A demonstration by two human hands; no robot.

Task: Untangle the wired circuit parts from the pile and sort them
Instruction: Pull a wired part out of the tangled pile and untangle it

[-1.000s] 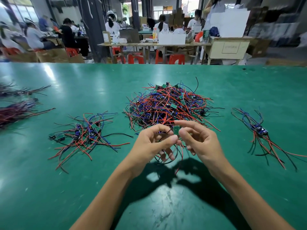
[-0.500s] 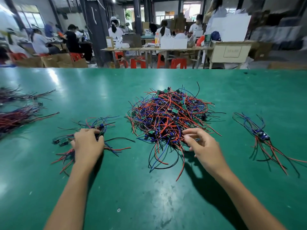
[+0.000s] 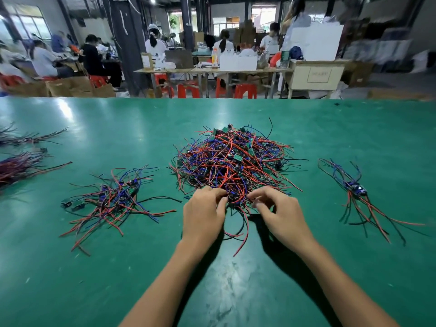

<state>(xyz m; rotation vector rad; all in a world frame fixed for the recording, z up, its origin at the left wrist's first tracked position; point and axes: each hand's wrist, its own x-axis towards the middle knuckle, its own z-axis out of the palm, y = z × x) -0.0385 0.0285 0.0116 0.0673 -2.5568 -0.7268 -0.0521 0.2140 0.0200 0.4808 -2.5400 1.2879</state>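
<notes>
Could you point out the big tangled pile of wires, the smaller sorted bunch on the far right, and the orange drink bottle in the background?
Big tangled pile of red, blue and black wires (image 3: 232,161), head view, its centre.
Small bunch of wired parts on the right (image 3: 355,187), head view, its blue components.
Orange drink bottle (image 3: 214,59), head view, its body.

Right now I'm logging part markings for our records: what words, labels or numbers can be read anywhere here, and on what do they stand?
Nothing can be read.
Beige cabinet: a framed label on its front, text too blurred to read.
Green boards in the central pile: any markings too small to read.
Bottle on the far tables: label blurred.
Green table: no text.
</notes>
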